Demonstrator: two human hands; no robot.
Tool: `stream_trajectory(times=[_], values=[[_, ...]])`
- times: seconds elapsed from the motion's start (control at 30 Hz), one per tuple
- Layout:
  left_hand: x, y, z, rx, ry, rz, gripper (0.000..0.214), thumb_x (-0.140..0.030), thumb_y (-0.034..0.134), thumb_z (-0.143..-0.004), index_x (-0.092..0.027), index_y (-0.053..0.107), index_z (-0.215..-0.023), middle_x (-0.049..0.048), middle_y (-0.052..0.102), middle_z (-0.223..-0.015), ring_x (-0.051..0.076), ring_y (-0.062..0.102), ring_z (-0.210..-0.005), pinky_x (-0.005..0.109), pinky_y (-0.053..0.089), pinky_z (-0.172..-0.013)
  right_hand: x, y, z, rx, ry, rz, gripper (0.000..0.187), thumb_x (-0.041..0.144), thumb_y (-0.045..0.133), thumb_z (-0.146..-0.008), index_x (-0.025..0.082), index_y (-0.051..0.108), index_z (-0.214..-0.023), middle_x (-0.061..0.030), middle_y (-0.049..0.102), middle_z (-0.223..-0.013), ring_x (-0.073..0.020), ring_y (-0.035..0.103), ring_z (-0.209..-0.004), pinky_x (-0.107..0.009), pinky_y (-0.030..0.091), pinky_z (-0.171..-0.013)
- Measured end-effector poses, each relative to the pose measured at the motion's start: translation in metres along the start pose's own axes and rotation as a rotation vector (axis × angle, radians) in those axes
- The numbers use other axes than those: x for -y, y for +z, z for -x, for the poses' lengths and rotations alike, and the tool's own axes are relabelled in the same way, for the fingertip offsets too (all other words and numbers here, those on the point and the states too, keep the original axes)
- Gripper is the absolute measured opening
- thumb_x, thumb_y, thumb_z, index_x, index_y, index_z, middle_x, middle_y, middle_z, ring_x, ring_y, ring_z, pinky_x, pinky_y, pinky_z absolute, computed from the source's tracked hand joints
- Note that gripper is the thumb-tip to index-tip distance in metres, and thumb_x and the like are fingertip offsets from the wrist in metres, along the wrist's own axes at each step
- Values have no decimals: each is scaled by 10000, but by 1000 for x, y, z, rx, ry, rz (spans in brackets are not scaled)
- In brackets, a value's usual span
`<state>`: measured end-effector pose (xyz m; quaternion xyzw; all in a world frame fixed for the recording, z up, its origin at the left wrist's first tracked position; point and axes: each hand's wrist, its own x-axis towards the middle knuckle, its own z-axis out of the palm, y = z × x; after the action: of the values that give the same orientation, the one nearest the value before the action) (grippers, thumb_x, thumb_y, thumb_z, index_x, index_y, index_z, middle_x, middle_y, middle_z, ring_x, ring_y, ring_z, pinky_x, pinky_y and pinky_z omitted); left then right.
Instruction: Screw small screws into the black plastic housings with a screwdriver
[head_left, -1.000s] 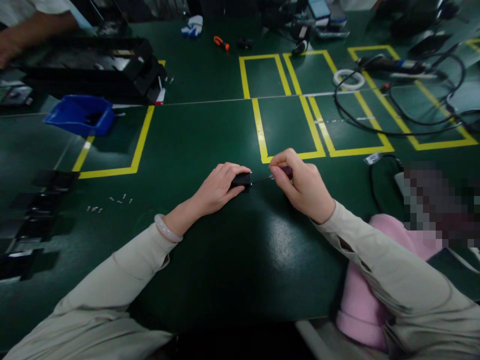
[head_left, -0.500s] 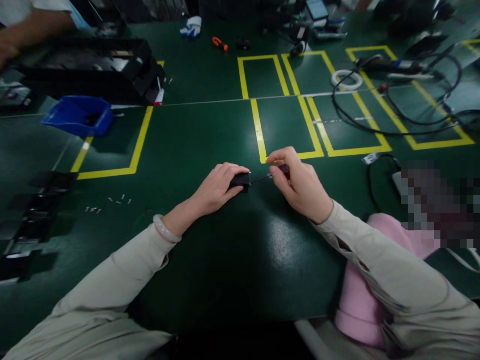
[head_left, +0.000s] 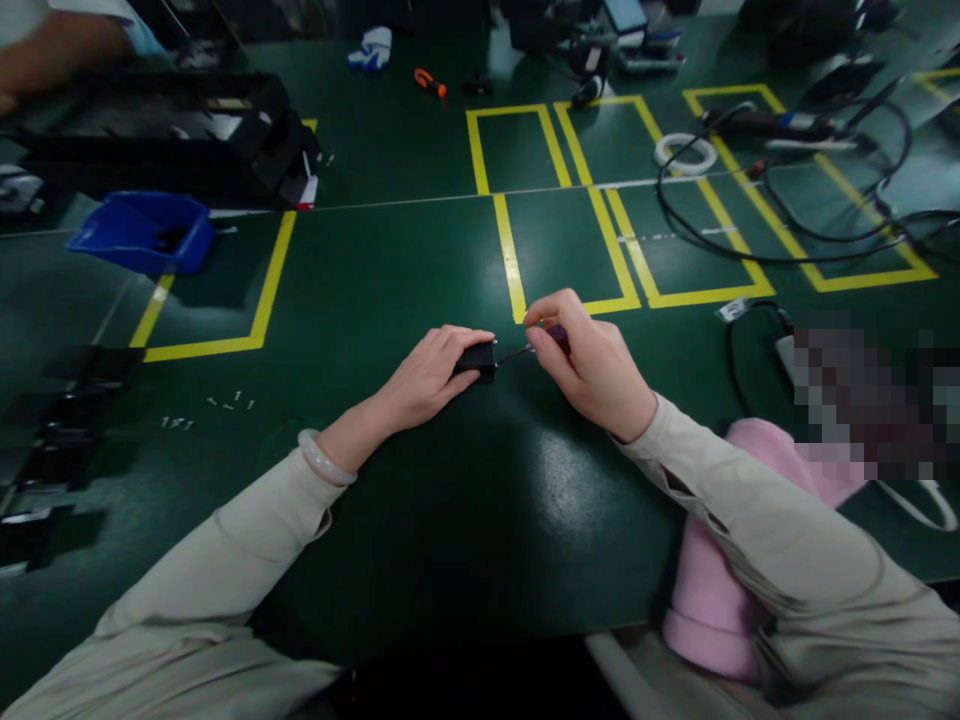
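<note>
My left hand (head_left: 427,378) lies over a small black block (head_left: 480,358) on the green table, fingers wrapped round it and holding it down. My right hand (head_left: 589,365) pinches the dark red handle of a small screwdriver (head_left: 541,343). Its thin metal shaft points left, and the tip meets the right end of the black block. Both hands rest near the table's middle, just below a yellow taped rectangle (head_left: 510,260).
Several tiny screws (head_left: 210,408) lie to the left. A blue bin (head_left: 142,232) and a black tray (head_left: 165,130) stand at the back left, with another person's arm (head_left: 52,50) beyond. Black cables (head_left: 787,220), a white tape ring (head_left: 685,154) and an orange tool (head_left: 429,80) lie farther back. A pink cloth (head_left: 720,580) sits near my right arm.
Both hands keep their grips. My right fingers have shifted slightly on the screwdriver handle. The whole view has slid a little to the left.
</note>
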<state>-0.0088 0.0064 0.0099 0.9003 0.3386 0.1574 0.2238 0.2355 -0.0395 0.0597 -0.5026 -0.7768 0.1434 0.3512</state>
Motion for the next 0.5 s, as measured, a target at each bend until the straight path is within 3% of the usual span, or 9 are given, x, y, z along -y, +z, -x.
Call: stream_trajectory(times=[0.13,0.33,0.5], values=[[1,1,0,-10,14,-9,418,-355,456,-1047,-225,426,-1443,99,555,-1367,253,513,-1246,435,414,-1077,0,-1,-1,-1,12,0,174,351,486,-991,201,568,-961,2,648,-738,-124,607,-623,-249,384,-607],[0,1,0,-8,19,-24,414,-355,455,-1047,-205,445,-1433,107,558,-1364,252,515,-1239,428,412,-1075,0,0,-1,-33,16,5,148,272,445,-977,194,555,-1039,-17,643,-797,-133,610,-643,-255,400,-611],[0,1,0,-13,21,-24,418,-359,457,-1043,-210,446,-1433,114,566,-1360,258,520,-1238,441,416,-1074,-2,-1,-1,-41,6,-4,162,329,481,-990,206,565,-928,3,622,-711,-121,569,-597,-253,374,-592]])
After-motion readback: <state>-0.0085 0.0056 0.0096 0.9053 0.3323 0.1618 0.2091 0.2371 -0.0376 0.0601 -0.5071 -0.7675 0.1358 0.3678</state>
